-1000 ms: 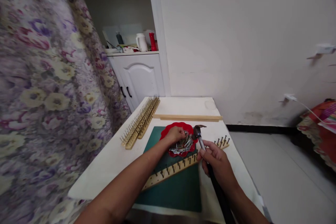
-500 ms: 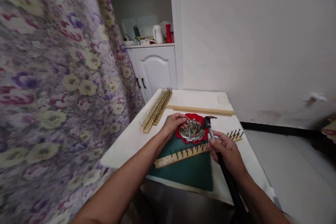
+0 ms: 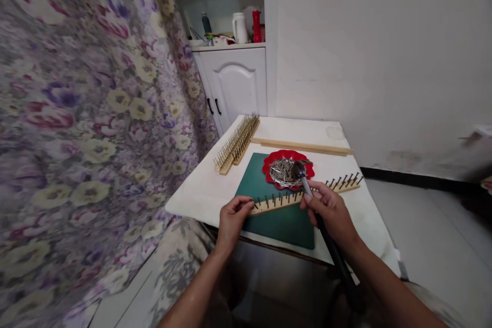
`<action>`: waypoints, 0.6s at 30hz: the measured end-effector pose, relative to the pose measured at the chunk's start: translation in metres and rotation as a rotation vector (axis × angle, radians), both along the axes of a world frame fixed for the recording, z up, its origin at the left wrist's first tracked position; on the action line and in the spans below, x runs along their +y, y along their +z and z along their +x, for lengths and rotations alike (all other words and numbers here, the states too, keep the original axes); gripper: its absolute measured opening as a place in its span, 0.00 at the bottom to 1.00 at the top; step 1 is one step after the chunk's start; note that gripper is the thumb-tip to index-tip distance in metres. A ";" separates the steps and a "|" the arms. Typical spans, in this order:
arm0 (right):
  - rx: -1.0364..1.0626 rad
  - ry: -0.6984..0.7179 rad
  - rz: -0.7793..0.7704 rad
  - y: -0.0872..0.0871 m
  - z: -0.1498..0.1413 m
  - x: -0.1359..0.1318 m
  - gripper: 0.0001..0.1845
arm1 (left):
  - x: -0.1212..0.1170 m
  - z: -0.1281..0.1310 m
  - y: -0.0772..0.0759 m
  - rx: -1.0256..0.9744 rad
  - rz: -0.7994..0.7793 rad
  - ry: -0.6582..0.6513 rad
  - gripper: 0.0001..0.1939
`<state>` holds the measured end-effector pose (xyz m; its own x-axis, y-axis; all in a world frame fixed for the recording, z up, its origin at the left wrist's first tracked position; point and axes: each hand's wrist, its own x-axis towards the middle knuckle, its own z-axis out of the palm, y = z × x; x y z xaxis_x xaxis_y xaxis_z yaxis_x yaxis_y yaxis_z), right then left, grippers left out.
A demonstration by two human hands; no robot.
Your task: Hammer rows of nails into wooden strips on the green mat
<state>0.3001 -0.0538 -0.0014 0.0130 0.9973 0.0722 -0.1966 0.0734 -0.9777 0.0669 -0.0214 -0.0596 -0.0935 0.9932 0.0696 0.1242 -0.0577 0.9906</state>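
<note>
My left hand [image 3: 232, 219] is closed in a pinch at the left end of a wooden strip [image 3: 273, 205], on a nail mostly hidden by the fingertips. Dark nails stand upright in rows along this strip. In my right hand [image 3: 331, 211] is a hammer [image 3: 303, 180], gripped high on its shaft near the head, with the dark handle slanting down toward me. The hammer head overlaps the right side of a red scalloped dish [image 3: 269, 156] in view. Loose silvery nails [image 3: 282, 171] fill that dish. A green mat [image 3: 284, 230] lies under the strip.
Nail-studded strips [image 3: 239, 144] lie side by side at the table's back left. Plain wooden strips [image 3: 303, 147] lie across the back of the white table [image 3: 196, 184]. A floral curtain [image 3: 96, 138] hangs at left; a white cabinet [image 3: 234, 82] stands behind.
My left hand has moved from the dish of nails down to the left end of the wooden strip. My right hand still holds the hammer. The camera view has shifted slightly.
</note>
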 end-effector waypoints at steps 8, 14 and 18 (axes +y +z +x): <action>-0.062 0.056 0.008 -0.002 -0.009 -0.007 0.17 | 0.002 0.008 -0.016 0.112 0.049 0.004 0.08; -0.057 0.078 0.003 -0.005 -0.011 -0.007 0.16 | 0.002 0.009 -0.020 0.187 0.077 -0.008 0.09; -0.038 0.109 -0.018 -0.004 -0.013 -0.008 0.17 | 0.002 0.012 -0.018 0.219 0.086 -0.019 0.09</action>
<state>0.2872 -0.0619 -0.0053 -0.0982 0.9938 0.0530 -0.1655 0.0362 -0.9856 0.0785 -0.0196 -0.0780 -0.0479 0.9841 0.1710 0.3336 -0.1455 0.9314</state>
